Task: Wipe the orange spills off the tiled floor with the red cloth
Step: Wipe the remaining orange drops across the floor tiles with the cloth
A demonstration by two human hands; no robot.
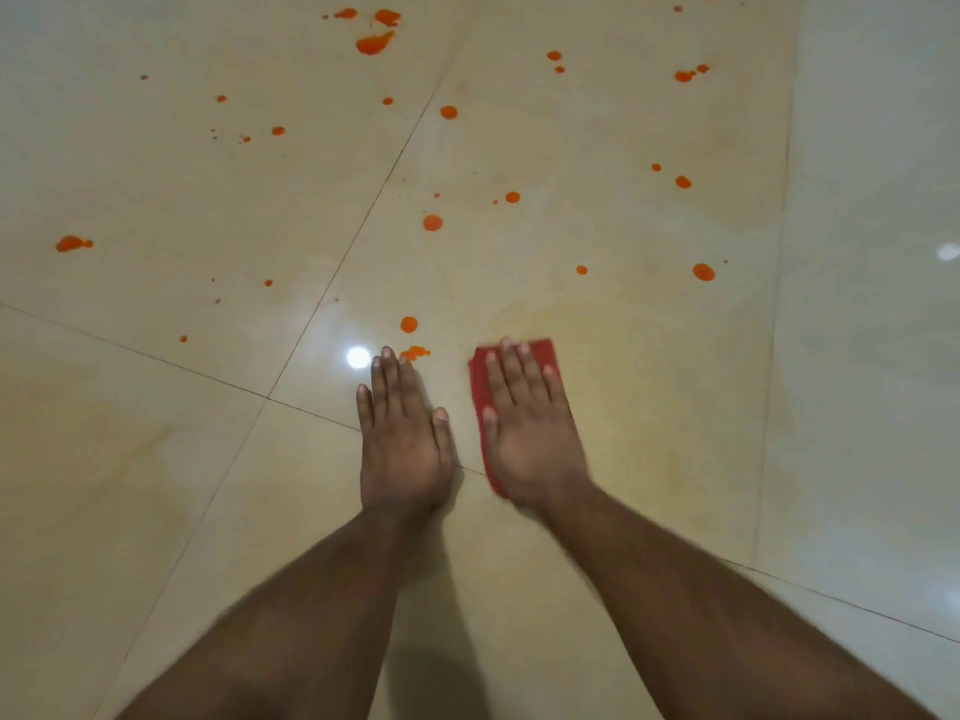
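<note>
My right hand (527,433) lies flat, fingers spread, pressing the folded red cloth (543,351) onto the cream tiled floor (675,459). The cloth shows past my fingertips and along the thumb side. My left hand (402,439) rests flat on the bare tile beside it, holding nothing. Just beyond its fingertips sits a small orange splat (415,352), with a round orange drop (409,324) a little farther out. Several more orange spills dot the floor ahead, the biggest (374,43) at the far top.
Dark grout lines (332,280) cross the floor diagonally. A faint yellowish smear (649,356) covers the tile right of the cloth. A ceiling light reflects (358,357) on the glossy tile by my left fingertips. More drops lie at far left (72,244) and right (703,272).
</note>
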